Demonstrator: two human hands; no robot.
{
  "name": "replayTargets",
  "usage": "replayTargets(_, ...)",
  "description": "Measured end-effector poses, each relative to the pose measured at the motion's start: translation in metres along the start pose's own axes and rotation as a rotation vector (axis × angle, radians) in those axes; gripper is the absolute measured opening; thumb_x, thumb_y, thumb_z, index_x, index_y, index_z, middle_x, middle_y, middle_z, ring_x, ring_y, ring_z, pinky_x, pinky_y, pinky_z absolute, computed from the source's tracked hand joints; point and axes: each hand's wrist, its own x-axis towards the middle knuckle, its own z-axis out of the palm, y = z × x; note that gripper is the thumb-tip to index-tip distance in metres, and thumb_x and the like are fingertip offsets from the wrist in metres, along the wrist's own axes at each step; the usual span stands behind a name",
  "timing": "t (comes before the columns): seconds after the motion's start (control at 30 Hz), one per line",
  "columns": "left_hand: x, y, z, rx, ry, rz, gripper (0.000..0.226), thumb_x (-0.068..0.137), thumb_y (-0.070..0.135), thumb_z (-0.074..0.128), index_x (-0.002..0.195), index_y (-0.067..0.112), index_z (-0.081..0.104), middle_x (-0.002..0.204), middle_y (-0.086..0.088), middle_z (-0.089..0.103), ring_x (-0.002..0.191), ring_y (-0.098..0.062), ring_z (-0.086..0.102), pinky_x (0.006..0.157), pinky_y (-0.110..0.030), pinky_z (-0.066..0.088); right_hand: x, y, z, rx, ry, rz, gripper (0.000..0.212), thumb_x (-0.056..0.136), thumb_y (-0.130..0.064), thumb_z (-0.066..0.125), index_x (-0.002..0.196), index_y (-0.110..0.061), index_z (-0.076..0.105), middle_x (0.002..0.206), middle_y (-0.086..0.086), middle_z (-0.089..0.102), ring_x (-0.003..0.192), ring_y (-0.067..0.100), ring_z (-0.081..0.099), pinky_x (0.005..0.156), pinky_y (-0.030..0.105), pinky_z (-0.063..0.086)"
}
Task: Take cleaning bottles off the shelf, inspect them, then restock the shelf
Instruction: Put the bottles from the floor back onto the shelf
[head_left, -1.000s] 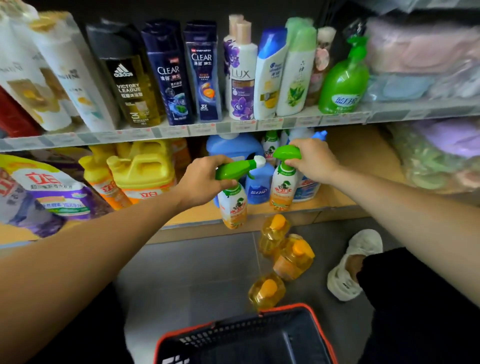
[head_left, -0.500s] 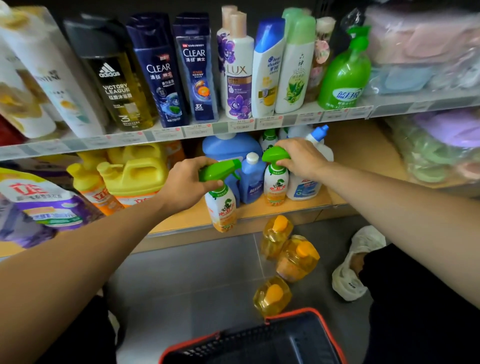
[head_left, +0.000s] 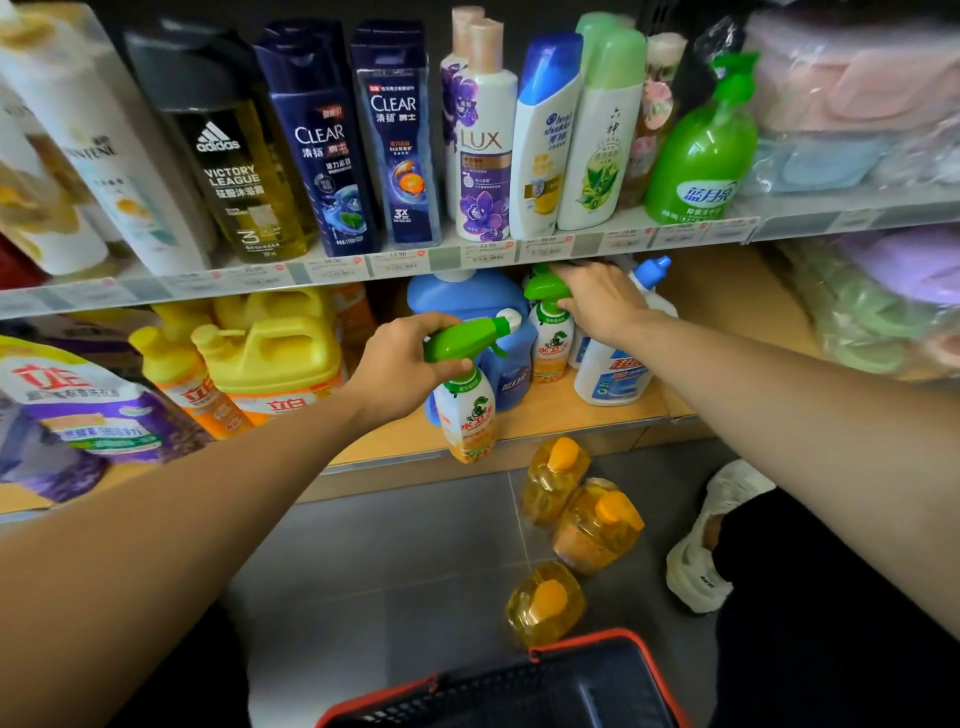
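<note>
The left hand (head_left: 400, 364), at the centre of the frame, was clenched round the green trigger head of a spray bottle (head_left: 465, 415). This bottle hung upright, nozzle pointing to the right of the frame, with its orange base overlapping the front edge of the lower shelf (head_left: 545, 421).

The right hand (head_left: 597, 301), right of centre and just under the upper shelf rail (head_left: 467, 254), grasped the green trigger head of a second spray bottle (head_left: 553, 345), fingers curled over the top. That bottle stood upright on the lower shelf, between a large blue detergent bottle (head_left: 467, 296) on its left and a white bottle with a blue cap (head_left: 613, 366) on its right. A small blue bottle (head_left: 511, 374) stood between the two spray bottles.

At the left of the frame, the lower shelf carried yellow jugs (head_left: 270, 353) and a purple refill pouch (head_left: 93, 415). The upper shelf held a row of shampoo bottles (head_left: 395, 145) and a green pump bottle (head_left: 701, 150) at the right end of the row.

Below centre, three yellow bottles (head_left: 595, 525) stood close together on the grey floor (head_left: 389, 561). A black basket with a red rim (head_left: 519, 691) sat at the bottom edge. A white shoe (head_left: 701, 540) showed at the lower right.
</note>
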Motion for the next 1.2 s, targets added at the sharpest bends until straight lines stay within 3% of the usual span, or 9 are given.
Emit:
replayTargets(0.2,0.014,0.012,0.016,-0.051,0.045,0.012,0.044,0.085,0.029,0.081,0.125,0.018,0.067,0.107,0.001,0.070,0.095,-0.016,0.061,0.082,-0.028,0.047,-0.035,0.015,-0.008,0.217,0.105,-0.145,0.060,0.087,-0.012,0.074,0.143,-0.011,0.052,0.139,0.012,0.058,0.128,0.032,0.051,0.109,0.042,0.038)
replayTargets(0.33,0.026,0.028,0.027,-0.103,0.048,0.026,0.040,0.086,0.028,0.080,0.123,0.019,0.067,0.107,-0.002,0.071,0.099,-0.020,0.065,0.089,-0.038,0.053,-0.066,0.007,-0.008,0.746,-0.008,0.079,0.060,0.081,-0.016,0.082,0.136,-0.011,0.057,0.115,0.008,0.068,0.087,0.017,0.067,0.089,0.036,0.057)
replayTargets(0.47,0.037,0.039,0.044,-0.168,0.033,0.028,0.042,0.085,0.024,0.081,0.124,0.015,0.067,0.108,-0.005,0.071,0.100,-0.023,0.066,0.092,-0.044,0.053,-0.074,-0.001,-0.013,0.955,0.024,0.135,0.073,0.082,-0.016,0.081,0.145,-0.017,0.046,0.120,0.002,0.061,0.085,0.016,0.071,0.076,0.021,0.058)
replayTargets(0.57,0.041,0.043,0.058,-0.220,0.007,0.045,0.044,0.083,0.020,0.082,0.124,0.012,0.066,0.110,-0.006,0.071,0.101,-0.022,0.067,0.091,-0.036,0.055,-0.068,0.001,-0.022,0.850,0.061,0.062,0.062,0.086,-0.011,0.076,0.142,-0.018,0.051,0.117,0.003,0.060,0.081,0.017,0.071,0.071,0.012,0.053)
replayTargets(0.7,0.048,0.041,0.068,-0.228,-0.001,0.055,0.046,0.082,0.021,0.083,0.124,0.013,0.066,0.111,-0.005,0.070,0.100,-0.021,0.067,0.089,-0.034,0.056,-0.058,0.010,-0.029,0.683,0.008,-0.059,0.035,0.085,-0.005,0.075,0.120,-0.006,0.070,0.078,-0.018,0.060,0.063,-0.015,0.057,0.060,0.002,0.039)
replayTargets(0.87,0.057,0.020,0.063,0.026,0.034,0.132,0.055,0.081,0.024,0.083,0.131,0.019,0.062,0.123,-0.004,0.065,0.109,-0.022,0.062,0.090,-0.040,0.054,-0.044,0.017,-0.029,0.604,0.029,-0.057,0.029,0.085,-0.006,0.076,0.113,-0.003,0.073,0.070,-0.020,0.057,0.064,0.000,0.054,0.063,0.017,0.044)
replayTargets(0.97,0.062,0.001,0.059,0.256,0.042,0.139,0.062,0.086,0.026,0.077,0.143,0.022,0.053,0.140,-0.004,0.056,0.126,-0.028,0.052,0.095,-0.041,0.048,-0.042,0.018,-0.022,0.521,0.010,-0.053,0.031,0.085,-0.007,0.076,0.115,-0.005,0.073,0.086,0.000,0.071,0.068,0.004,0.052,0.068,0.021,0.037)
replayTargets(1.07,0.067,-0.008,0.062,0.369,-0.071,0.137,0.071,0.089,0.034,0.073,0.152,0.031,0.042,0.150,-0.001,0.049,0.130,-0.032,0.049,0.101,-0.048,0.045,-0.039,0.022,-0.016,0.371,-0.013,-0.017,0.033,0.089,-0.016,0.073,0.122,-0.008,0.070,0.115,0.012,0.071,0.098,0.024,0.061,0.087,0.034,0.046)
replayTargets(1.2,0.073,-0.009,0.070,0.466,-0.064,0.120,0.063,0.089,0.042,0.069,0.147,0.036,0.044,0.134,-0.002,0.060,0.119,-0.033,0.057,0.093,-0.044,0.042,-0.038,0.027,-0.020,0.065,0.018,-0.045,0.037,0.093,-0.021,0.067,0.129,-0.013,0.063,0.120,0.011,0.063,0.116,0.030,0.050,0.089,0.043,0.046)
